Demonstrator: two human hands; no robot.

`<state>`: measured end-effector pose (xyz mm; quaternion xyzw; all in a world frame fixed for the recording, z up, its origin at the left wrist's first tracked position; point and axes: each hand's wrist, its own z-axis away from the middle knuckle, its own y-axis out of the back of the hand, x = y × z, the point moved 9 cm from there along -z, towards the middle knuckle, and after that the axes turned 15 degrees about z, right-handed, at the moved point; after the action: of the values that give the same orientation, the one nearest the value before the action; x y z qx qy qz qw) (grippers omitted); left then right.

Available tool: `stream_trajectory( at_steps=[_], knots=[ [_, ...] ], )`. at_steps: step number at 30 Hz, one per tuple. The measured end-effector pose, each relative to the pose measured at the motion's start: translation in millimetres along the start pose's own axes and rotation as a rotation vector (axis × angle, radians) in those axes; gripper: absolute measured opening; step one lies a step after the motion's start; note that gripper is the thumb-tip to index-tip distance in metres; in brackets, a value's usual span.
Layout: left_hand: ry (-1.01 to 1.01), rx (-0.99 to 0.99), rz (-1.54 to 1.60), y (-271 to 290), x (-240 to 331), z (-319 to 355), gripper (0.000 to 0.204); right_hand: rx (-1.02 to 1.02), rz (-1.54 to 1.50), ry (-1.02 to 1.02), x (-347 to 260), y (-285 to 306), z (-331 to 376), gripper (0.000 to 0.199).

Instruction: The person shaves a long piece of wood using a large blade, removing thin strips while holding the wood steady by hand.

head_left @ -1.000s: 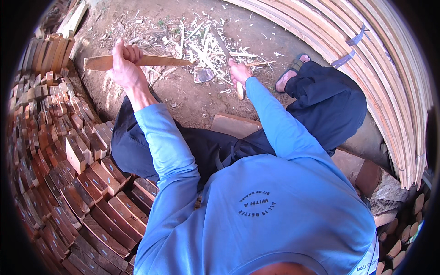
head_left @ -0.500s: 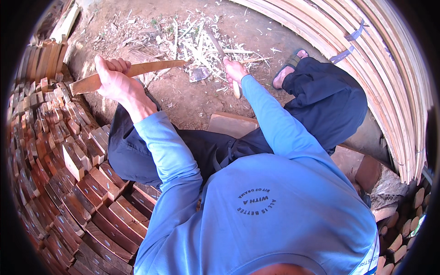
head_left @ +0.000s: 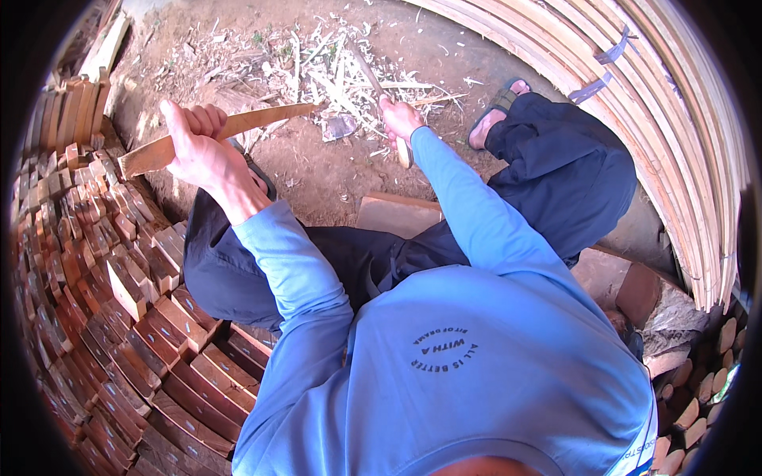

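Note:
My left hand (head_left: 208,159) is closed around a flat, slightly curved wooden slat (head_left: 270,117), which tapers toward its far right end. The slat is held up above the ground, its wide end sticking out left of the fist. In my right hand (head_left: 403,120), also closed, is a long-bladed knife (head_left: 365,67). Its narrow blade points up and away to the left, and the end of its wooden handle shows below the fist. Blade and slat are apart.
Pale wood shavings (head_left: 337,87) litter the dirt floor ahead. Stacked wooden blocks (head_left: 143,341) crowd my left side. Long bundled strips (head_left: 635,95) curve along the right, tied with a band (head_left: 615,51). A flat block (head_left: 397,214) lies between my legs; cut pieces (head_left: 694,412) lie at lower right.
The view has shifted slightly. Both hands keep their grips, and the slat and knife stay in nearly the same position, still apart.

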<state>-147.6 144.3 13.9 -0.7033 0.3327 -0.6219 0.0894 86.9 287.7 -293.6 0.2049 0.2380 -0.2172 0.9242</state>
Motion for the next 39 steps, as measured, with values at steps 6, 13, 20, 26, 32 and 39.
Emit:
stream_trajectory(
  at_steps=[6, 13, 20, 26, 32, 39],
  knots=[
    [-0.329, -0.258, 0.152, -73, 146, -30, 0.046, -0.048, 0.148, 0.099, 3, -14, -24, 0.066],
    [-0.165, -0.248, 0.092, -71, 154, -40, 0.048, -0.033, 0.049, 0.116, -10, 2, 9, 0.058],
    [-0.206, 0.012, 0.044, -30, 95, -54, 0.042, 0.038, -0.041, 0.054, 10, 15, 3, 0.058],
    [-0.204, 0.104, 0.093, -5, 58, -63, 0.039, 0.013, -0.009, 0.039, 25, 6, -21, 0.058],
    [-0.273, 0.249, -0.004, -2, 63, -50, 0.035, -0.002, -0.009, 0.075, 18, -11, -15, 0.058],
    [-0.287, 0.317, -0.064, 6, 59, -51, 0.034, -0.106, 0.066, 0.143, -1, -29, -4, 0.059]
  ],
)
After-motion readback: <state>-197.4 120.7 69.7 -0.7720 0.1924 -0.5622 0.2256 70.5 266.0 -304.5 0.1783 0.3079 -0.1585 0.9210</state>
